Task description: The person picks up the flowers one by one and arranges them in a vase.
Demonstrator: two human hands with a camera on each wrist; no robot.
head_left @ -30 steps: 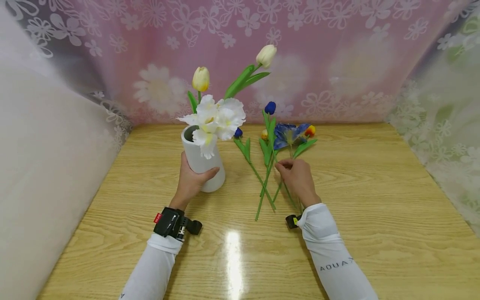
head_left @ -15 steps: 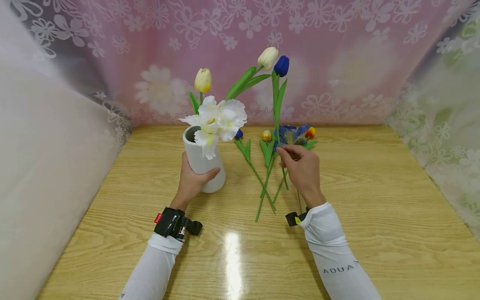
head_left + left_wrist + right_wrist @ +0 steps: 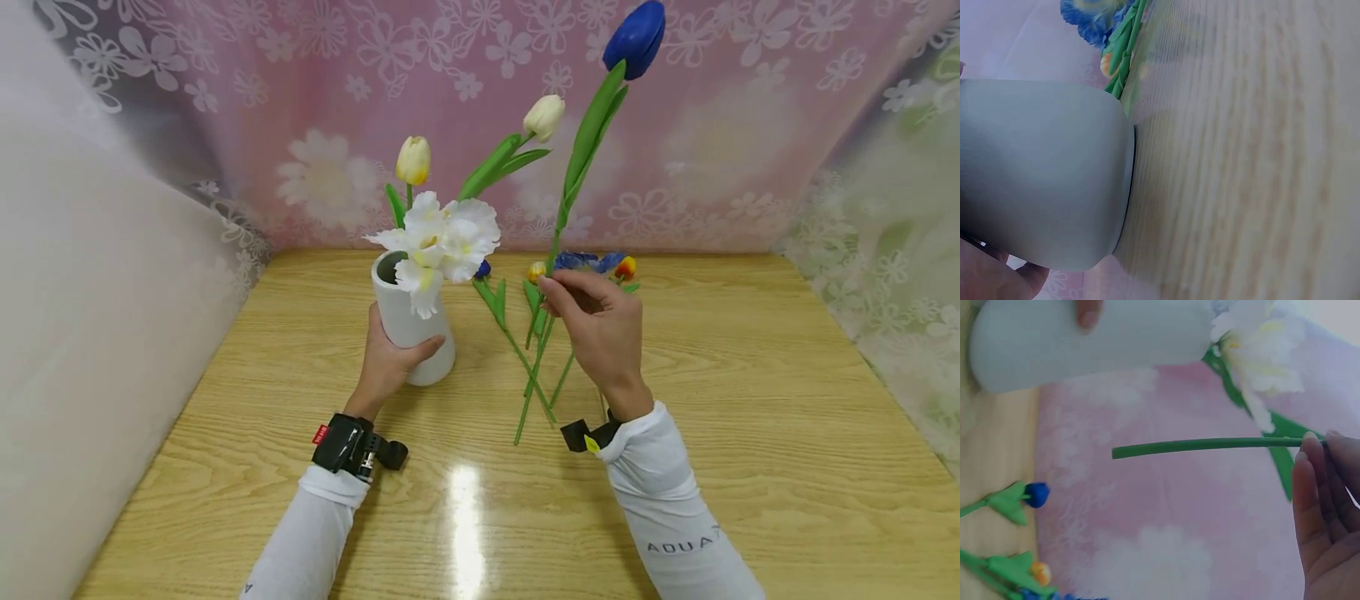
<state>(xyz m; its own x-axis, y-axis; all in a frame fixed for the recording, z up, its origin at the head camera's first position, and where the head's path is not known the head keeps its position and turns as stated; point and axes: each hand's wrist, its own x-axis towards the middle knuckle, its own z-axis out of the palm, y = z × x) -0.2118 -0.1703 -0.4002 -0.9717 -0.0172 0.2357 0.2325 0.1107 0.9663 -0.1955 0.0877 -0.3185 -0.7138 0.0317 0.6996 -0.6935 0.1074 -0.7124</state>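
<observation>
Vase: I am watching the white vase (image 3: 414,325) standing on the desk (image 3: 750,400), left of the middle and towards the far edge.
Left hand: the left hand (image 3: 388,360) is gripping the white vase from its left side, fingers clamped round the body, thumb lying across the front.
Right hand: the right hand (image 3: 603,333) is pinching a green stem, thumb and fingertips pressed together on it.
Held stem: the stem is carrying a large blue tulip (image 3: 636,40), hanging in the air to the right of the vase, bloom leaning up and right; in the right wrist view I am seeing its cut end pointing free, apart from the vase.
Vase flowers: a yellow-based tulip (image 3: 413,161) and a white tulip (image 3: 543,117) are rising above the rim; a ruffled white flower (image 3: 450,240) is leaning over it.
Loose flowers: a dark blue tulip (image 3: 482,270), a yellow-orange tulip (image 3: 537,272), a blue ruffled flower (image 3: 588,262) and an orange-red tulip (image 3: 626,267) are lying near the far edge, some stems crossing.
Backdrop: pink cloth (image 3: 375,100) is hanging behind the far edge.
</observation>
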